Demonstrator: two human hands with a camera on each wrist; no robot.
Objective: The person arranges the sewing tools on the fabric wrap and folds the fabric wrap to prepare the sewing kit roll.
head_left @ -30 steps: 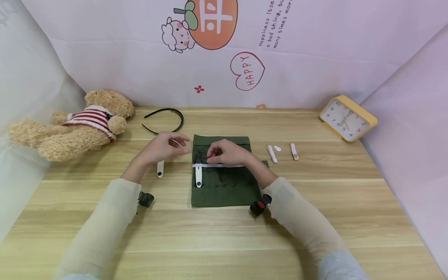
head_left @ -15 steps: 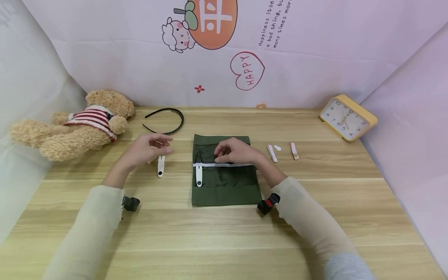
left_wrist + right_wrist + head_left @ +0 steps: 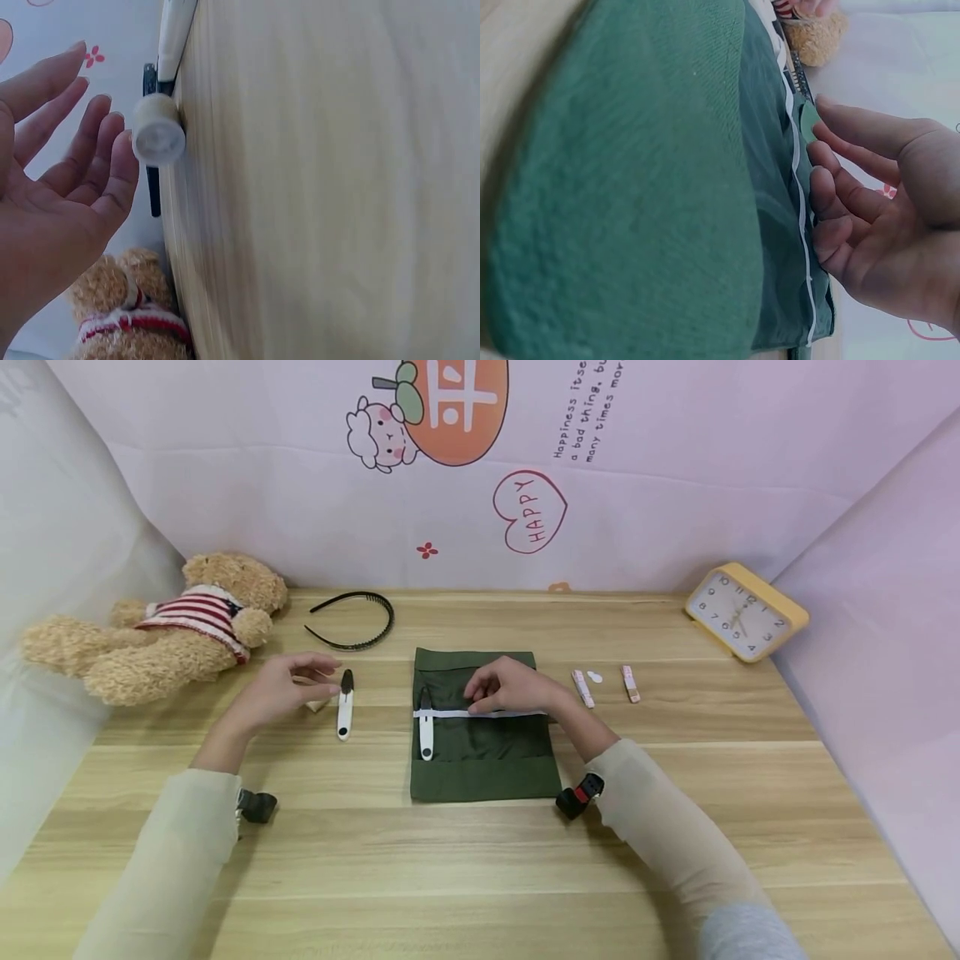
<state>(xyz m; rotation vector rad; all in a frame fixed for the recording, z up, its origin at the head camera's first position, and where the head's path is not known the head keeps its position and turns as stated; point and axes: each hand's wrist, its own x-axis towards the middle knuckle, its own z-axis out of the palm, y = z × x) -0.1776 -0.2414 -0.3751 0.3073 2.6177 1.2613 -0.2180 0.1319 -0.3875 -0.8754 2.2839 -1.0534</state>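
My left hand [image 3: 288,689] hovers with its fingers loosely bent at a small pale spool [image 3: 159,131], which is mostly hidden under it in the head view. No grip on the spool shows. Just right of that hand lies a white tool with a black tip [image 3: 345,706]. A dark green fabric pouch [image 3: 480,781] lies spread out, crossed by a white elastic band [image 3: 442,714]. A similar white tool [image 3: 426,739] is tucked under the band at the left. My right hand [image 3: 510,685] is over the band's middle, fingers loosely bent, holding nothing visible.
Behind the left hand lies a black headband [image 3: 390,618], with a teddy bear [image 3: 172,635] further left. Two small pale pink folded strips [image 3: 582,689] and a white piece [image 3: 595,677] lie right of the pouch. A yellow clock [image 3: 746,614] stands at the back right.
My left hand has moved left, away from the pouch and past the loose white tool, to the spool. The right hand has shifted slightly right over the pouch.
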